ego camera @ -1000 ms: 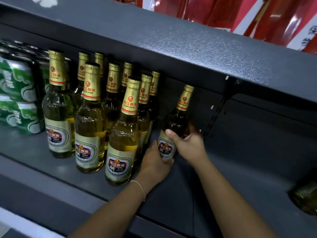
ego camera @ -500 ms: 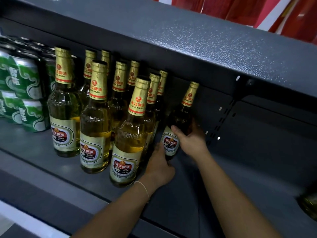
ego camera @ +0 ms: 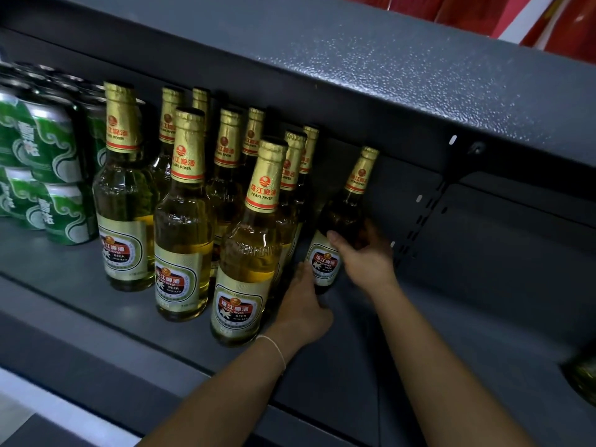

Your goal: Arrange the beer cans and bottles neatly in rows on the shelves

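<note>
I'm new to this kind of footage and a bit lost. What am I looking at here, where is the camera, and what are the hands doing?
There is no machine here: a person stocks a shop shelf with bare hands. The single picture comes from a camera worn on their head, looking forward and down, so both arms reach in from below.

On the grey shelf stand rows of gold-capped beer bottles, with stacked green cans to their left. The right hand grips a single bottle at the back, right of the rows. The left hand reaches toward that bottle's base; its fingers are hidden, so I cannot tell if it grips. Another shelf board runs overhead.
</note>
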A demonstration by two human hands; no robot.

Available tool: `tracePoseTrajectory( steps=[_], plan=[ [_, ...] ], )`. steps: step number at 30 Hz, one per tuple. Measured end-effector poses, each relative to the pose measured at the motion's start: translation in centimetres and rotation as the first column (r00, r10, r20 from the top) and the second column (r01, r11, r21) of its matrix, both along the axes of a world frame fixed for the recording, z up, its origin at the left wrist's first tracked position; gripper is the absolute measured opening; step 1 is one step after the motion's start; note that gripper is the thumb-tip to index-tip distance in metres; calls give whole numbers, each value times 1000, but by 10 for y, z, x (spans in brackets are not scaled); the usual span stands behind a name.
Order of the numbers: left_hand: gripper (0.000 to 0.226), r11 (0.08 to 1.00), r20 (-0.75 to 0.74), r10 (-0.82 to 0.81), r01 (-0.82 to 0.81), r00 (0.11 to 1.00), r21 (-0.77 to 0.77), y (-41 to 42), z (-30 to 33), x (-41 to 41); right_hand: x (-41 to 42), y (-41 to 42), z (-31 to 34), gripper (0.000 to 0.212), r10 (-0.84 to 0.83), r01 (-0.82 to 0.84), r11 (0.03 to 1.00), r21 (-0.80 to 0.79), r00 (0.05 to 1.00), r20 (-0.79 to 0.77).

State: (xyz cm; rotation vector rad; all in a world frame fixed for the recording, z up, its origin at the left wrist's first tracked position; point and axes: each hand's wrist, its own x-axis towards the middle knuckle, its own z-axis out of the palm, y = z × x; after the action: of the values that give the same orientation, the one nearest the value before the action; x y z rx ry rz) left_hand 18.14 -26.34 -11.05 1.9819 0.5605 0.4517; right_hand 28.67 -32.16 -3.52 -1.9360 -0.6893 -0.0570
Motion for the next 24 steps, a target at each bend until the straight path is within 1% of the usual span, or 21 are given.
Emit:
tracePoseTrajectory(
  steps=[4, 10, 15, 18, 21, 22, 24],
  plan=[
    [88, 1000, -14, -9, 9, 1000, 8, 0, 3, -1, 2, 1, -2, 52, 18, -17, 999, 28, 1000, -20],
    [86, 999, -35, -24, 25, 999, 23, 2, 7, -4, 0, 1, -1, 51, -15, 15, 1000, 3, 1000, 15],
    [85, 999, -28, -29, 30, 999, 44, 2, 8, -6, -5, -3, 3, 51, 8, -8, 1000, -15, 1000, 23],
    [79, 994, -47, 2, 3, 999, 113, -3, 10, -9, -5, -11, -6, 64, 46, -44, 997, -67, 999, 18],
    [68, 977, -21, 46, -40, 999, 211, -11, 14, -14, -11, -27, -18, 74, 67, -68, 997, -22, 997, -39],
    [65, 970, 3, 43, -43, 999, 238, -14, 16, -16, -12, -33, -20, 75, 55, -55, 998, 4, 997, -49],
    [64, 961, 55, 23, -37, 998, 273, -18, 23, -18, -16, -50, -18, 65, 13, -13, 999, 31, 1000, -26]
  ],
)
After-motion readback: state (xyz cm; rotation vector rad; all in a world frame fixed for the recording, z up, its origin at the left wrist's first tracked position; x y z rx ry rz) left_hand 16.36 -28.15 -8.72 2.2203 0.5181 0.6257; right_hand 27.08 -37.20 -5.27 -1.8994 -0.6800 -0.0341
